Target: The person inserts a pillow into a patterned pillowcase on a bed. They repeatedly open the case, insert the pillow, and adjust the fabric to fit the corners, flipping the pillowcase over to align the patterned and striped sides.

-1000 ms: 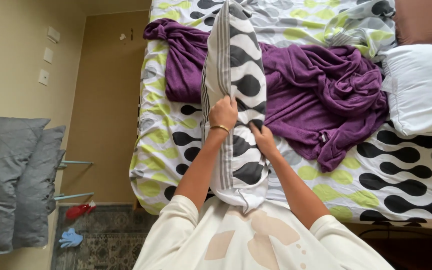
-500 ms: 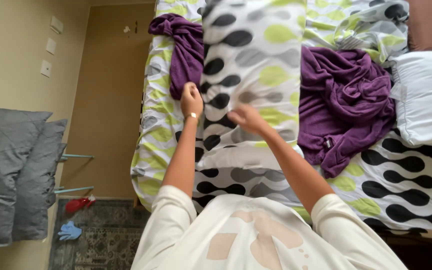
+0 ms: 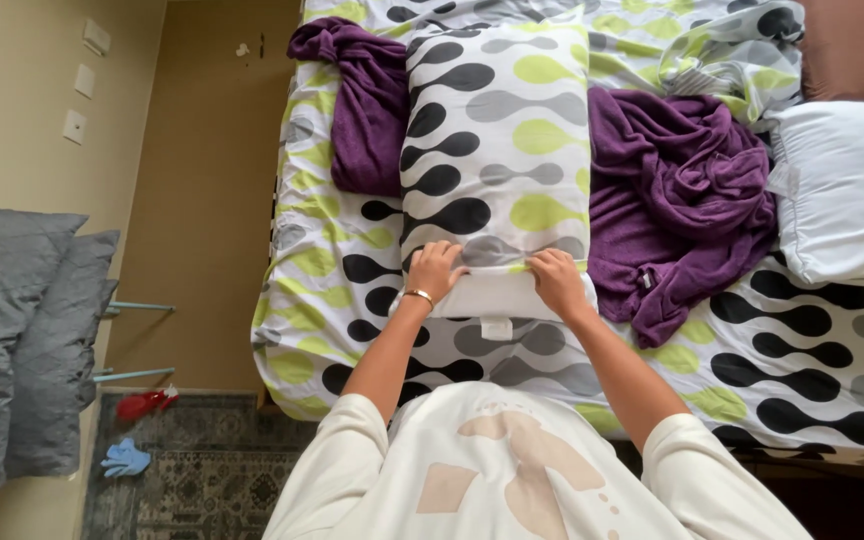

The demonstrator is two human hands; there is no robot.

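Observation:
A pillow (image 3: pixel 497 150) in a white case patterned with black, grey and green blobs lies flat on the bed (image 3: pixel 812 350), on top of a purple blanket (image 3: pixel 682 200). Its white inner pillow (image 3: pixel 497 297) sticks out of the case's near open end. My left hand (image 3: pixel 435 270) grips the left corner of that open end. My right hand (image 3: pixel 558 280) grips the right corner. A bracelet sits on my left wrist.
A white pillow (image 3: pixel 842 190) lies at the bed's right side, a brown one (image 3: pixel 857 45) beyond it. Grey cushions (image 3: pixel 17 340) lean against the left wall. A patterned rug (image 3: pixel 192 470) holds a blue cloth (image 3: pixel 125 459) and a red object (image 3: pixel 144 403).
The pillow, earlier held upright on edge, has been turned and laid flat on the bed. Both hands have moved down to the case's open end.

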